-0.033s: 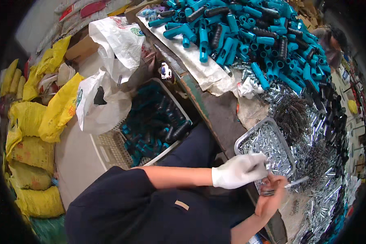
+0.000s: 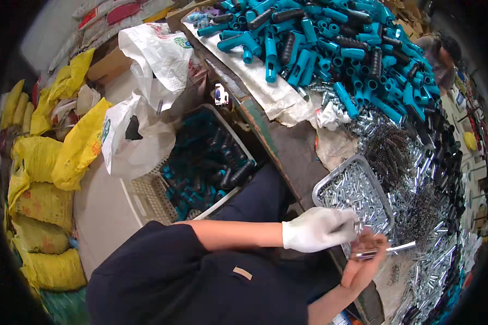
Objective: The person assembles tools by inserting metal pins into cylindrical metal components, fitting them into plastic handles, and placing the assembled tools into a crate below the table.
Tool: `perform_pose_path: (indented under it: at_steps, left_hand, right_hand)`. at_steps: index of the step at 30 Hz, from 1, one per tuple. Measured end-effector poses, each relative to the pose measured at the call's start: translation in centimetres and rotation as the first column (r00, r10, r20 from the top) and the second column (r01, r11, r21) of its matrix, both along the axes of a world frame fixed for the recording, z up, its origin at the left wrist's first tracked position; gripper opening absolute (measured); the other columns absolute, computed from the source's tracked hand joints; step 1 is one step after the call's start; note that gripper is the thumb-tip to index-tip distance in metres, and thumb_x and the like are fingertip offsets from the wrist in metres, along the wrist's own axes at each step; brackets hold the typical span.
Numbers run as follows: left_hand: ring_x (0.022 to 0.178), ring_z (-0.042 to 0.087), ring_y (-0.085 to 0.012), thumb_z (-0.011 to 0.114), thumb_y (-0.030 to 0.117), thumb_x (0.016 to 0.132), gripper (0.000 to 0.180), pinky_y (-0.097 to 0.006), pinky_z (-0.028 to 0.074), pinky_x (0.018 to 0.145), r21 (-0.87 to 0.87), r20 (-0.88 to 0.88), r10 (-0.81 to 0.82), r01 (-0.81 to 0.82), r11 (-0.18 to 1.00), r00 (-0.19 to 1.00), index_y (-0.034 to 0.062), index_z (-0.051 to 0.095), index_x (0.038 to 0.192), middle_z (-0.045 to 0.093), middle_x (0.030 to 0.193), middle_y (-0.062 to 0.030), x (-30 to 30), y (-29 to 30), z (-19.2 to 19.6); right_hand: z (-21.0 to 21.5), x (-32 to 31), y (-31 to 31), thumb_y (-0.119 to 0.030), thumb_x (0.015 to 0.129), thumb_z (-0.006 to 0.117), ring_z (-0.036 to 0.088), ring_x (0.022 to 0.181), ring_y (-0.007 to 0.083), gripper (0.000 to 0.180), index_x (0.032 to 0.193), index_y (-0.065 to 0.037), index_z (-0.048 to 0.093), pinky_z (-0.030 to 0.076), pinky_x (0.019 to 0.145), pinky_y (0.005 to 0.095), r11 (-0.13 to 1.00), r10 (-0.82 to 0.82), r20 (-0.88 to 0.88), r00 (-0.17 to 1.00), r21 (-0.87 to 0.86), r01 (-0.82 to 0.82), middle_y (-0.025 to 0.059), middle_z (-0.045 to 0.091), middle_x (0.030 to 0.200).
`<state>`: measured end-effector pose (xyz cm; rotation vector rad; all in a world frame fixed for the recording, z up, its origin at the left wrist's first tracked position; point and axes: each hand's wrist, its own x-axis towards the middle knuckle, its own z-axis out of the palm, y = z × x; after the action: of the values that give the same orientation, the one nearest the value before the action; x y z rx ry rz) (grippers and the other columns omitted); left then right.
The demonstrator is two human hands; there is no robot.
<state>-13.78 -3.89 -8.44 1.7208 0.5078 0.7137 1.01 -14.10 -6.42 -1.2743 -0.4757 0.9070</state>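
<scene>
A workshop: heaped teal handles (image 2: 331,43), metal parts tray (image 2: 331,187), sacks (image 2: 43,200).

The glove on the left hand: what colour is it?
White; the glove shows clearly in the head view, the only one.

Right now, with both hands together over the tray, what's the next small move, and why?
Probably push the small part in the gloved left hand onto the metal rod in the bare right hand. The hands already meet just over the tray of small metal pieces, and the rod's end sticks out free. The contact itself is too small to see.
</scene>
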Motion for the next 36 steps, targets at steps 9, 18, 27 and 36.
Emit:
perform_pose_path:
  at_steps: [9,18,27,36]
  left_hand:
    - [0.075,0.063,-0.0382,0.062,0.034,0.088,0.032,-0.047,0.050,0.064,0.309,-0.183,-0.153,0.205,0.929,0.971,0.0065,0.059,0.104,0.063,0.085,-0.0160,0.9,-3.9,0.8]
    - [0.068,0.060,-0.0293,0.052,0.036,0.097,0.034,-0.038,0.046,0.062,-0.045,0.003,-0.428,0.428,0.903,0.904,0.0029,0.056,0.102,0.058,0.075,-0.0122,2.3,-3.9,2.6]
    - [0.082,0.063,-0.0193,0.054,0.010,0.092,0.025,-0.033,0.050,0.076,-0.142,0.145,-0.285,0.305,0.942,0.948,0.0006,0.052,0.115,0.065,0.090,-0.0080,4.6,-2.6,5.0]
    - [0.114,0.055,-0.0218,0.074,0.030,0.071,0.046,-0.042,0.040,0.099,0.785,-0.397,-0.314,0.496,0.370,0.862,0.0179,0.061,0.113,0.060,0.113,-0.0030,5.8,1.1,4.5]
  right_hand:
    - [-0.9,-1.4,-2.7,-0.043,0.102,0.036,0.055,0.118,0.0333,0.043,0.102,-0.004,0.055,0.040,0.103,0.0461,0.986,-0.021,0.202,0.979,0.168,-0.013,0.0268,0.057,0.125]
    - [0.2,-1.8,-4.5,-0.038,0.102,0.037,0.055,0.117,0.0309,0.055,0.123,0.010,0.054,0.036,0.107,0.0410,0.926,-0.357,0.317,0.879,0.241,0.289,0.0251,0.057,0.126]
    - [-2.7,-1.4,-6.5,-0.040,0.098,0.050,0.049,0.125,0.0252,0.059,0.137,0.004,0.046,0.036,0.106,0.0395,0.975,0.168,0.372,0.913,0.073,-0.209,0.0169,0.053,0.133]
    - [-1.7,2.1,-7.5,-0.028,0.099,0.053,0.047,0.047,0.0052,0.034,0.077,-0.001,0.057,0.034,0.041,0.0229,0.931,0.269,0.355,0.895,-0.332,-0.148,0.0022,0.054,0.060]
